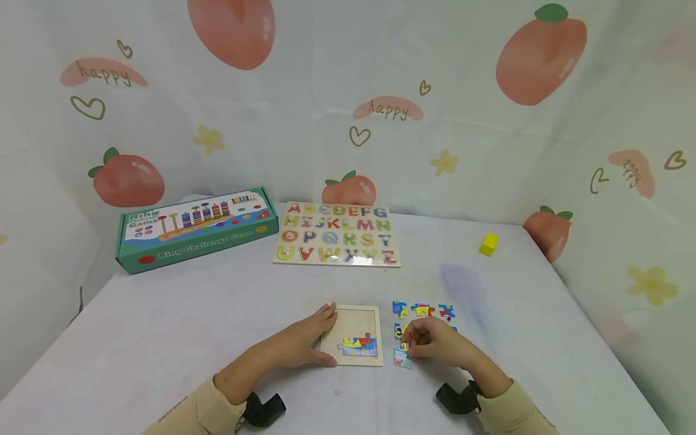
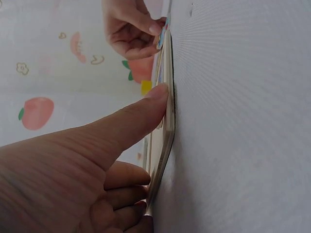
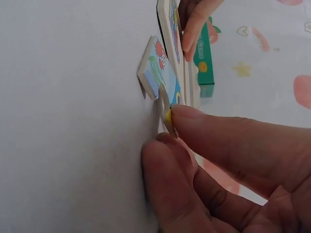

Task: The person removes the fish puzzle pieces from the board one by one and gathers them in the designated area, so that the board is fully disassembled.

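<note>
My left hand [image 1: 304, 339] rests against the left side of a square wooden puzzle tray [image 1: 353, 310], thumb at the near edge and fingers near the far left corner. Joined puzzle pieces [image 1: 359, 347] lie in the tray's lower right part. To the right of the tray, my right hand [image 1: 437, 343] pinches a puzzle piece [image 3: 168, 116] between thumb and forefinger; the piece is tilted and mostly hidden by the fingertips. Just beside it lies a pale blue puzzle piece [image 1: 402, 358] with a red figure on it. Several loose pieces [image 1: 423, 310] lie beyond that hand, some partly covered.
Behind the tray lies an alphabet board [image 1: 337, 234] with colourful letters. A green Ring Challenge Game box [image 1: 197, 229] stands at the back left. A yellow block [image 1: 488, 244] sits at the back right. Patterned cloth [image 1: 304, 121] hangs behind the white-covered table [image 1: 206, 314].
</note>
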`<state>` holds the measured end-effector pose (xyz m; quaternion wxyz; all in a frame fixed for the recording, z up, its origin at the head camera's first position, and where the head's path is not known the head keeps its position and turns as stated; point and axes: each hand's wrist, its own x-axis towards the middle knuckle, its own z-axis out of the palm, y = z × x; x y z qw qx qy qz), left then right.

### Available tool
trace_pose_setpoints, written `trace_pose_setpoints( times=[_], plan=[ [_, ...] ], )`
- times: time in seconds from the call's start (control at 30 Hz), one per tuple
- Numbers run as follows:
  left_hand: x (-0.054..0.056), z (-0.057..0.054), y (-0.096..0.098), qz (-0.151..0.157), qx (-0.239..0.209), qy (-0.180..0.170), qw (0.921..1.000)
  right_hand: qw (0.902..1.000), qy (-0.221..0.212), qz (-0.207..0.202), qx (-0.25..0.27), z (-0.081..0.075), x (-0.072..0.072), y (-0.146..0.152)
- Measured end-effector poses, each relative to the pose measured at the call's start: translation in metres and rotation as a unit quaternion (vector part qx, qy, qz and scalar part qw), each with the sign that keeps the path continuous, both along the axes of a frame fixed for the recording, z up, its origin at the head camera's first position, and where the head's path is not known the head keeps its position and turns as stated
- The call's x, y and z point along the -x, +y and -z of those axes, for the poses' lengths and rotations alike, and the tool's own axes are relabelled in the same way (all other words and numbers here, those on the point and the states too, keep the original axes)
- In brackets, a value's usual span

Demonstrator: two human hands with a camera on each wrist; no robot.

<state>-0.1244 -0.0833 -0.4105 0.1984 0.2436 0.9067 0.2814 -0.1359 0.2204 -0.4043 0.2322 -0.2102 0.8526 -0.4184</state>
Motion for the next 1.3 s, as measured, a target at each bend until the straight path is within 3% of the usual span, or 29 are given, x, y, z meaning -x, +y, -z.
trace_pose_setpoints(
  times=[0.27,0.63,0.83,1.07,1.3],
  plan=[
    [0.0004,0.0003,0.0001,0.001,0.002,0.001,1.0000,0.9996,-0.010,-0.021,0.016,-0.0048,0.0010,0.0089],
    [0.0002,0.0007,0.0005,-0.003,-0.006,-0.004,1.0000,0.9998,0.008,0.003,-0.015,-0.0005,0.0014,0.0042],
    [-0.0004,-0.0007,0.0006,-0.001,-0.003,-0.001,1.0000,0.9999,0.005,0.009,-0.010,-0.0005,0.0007,0.0033],
    [-0.0001,0.0007,0.0002,0.001,-0.001,-0.002,1.0000,0.9994,-0.028,0.010,0.016,0.0003,-0.0009,0.0032],
    [0.0002,0.0009,0.0004,-0.002,0.002,-0.001,1.0000,0.9995,-0.022,0.018,0.014,0.0021,0.0009,0.0039]
  ],
)
